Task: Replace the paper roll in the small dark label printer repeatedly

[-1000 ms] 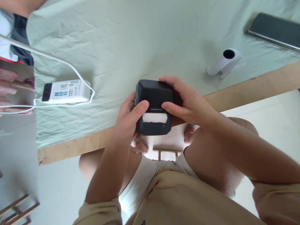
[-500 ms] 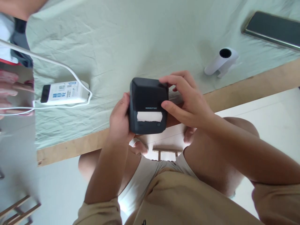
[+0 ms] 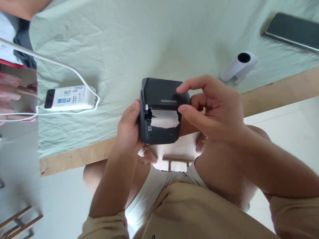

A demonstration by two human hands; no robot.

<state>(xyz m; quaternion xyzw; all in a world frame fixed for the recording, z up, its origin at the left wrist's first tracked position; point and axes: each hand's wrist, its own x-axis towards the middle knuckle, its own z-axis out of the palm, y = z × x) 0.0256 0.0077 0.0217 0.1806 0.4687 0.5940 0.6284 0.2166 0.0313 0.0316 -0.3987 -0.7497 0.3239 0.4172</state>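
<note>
A small black label printer [image 3: 160,136] is held over the table's near edge, its lid [image 3: 161,91] raised a little at the front. Through the gap shows white paper [image 3: 165,119] with a ragged edge. My left hand [image 3: 130,124] wraps the printer's left side, thumb along its edge. At the right side of the lid is my right hand [image 3: 211,104], thumb by the front edge and index finger above it, the other fingers curled partly out of sight.
A white paper roll [image 3: 234,68] lies to the right on the green cloth [image 3: 119,49], with a dark phone [image 3: 294,31] beyond. On the left are a white box-shaped device [image 3: 72,98] and a white cable [image 3: 57,66]. Another person's arm [image 3: 22,6] shows at the top left.
The printer's lid has come up from its closed position, uncovering more of the paper and the inside. My right hand has risen and shifted slightly right with it; my left hand keeps its hold.
</note>
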